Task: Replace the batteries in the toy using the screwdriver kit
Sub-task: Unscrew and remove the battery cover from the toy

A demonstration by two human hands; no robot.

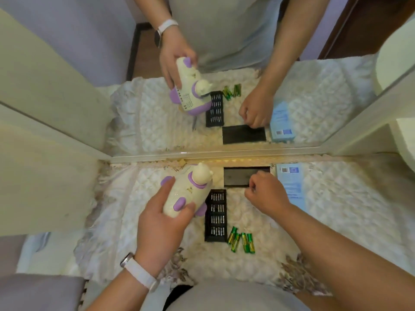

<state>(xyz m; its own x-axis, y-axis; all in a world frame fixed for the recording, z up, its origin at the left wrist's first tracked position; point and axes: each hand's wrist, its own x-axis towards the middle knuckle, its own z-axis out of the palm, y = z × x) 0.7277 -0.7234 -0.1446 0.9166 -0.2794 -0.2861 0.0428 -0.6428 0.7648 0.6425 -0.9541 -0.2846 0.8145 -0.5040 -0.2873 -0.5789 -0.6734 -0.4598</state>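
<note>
My left hand (160,223) grips a cream and purple bear-shaped toy (187,190) and holds it tilted above the white cloth. To its right lies a black tray of screwdriver bits (216,217). Several green batteries (242,242) lie just below and right of the tray. My right hand (266,193) is curled with its fingertips at the edge of a flat black case lid (238,176); whether it pinches something small is not visible.
A mirror (224,97) stands right behind the work area and repeats the whole scene. A light blue box (290,182) lies at the right. A white quilted cloth (336,209) covers the table. Cream panels stand at the left.
</note>
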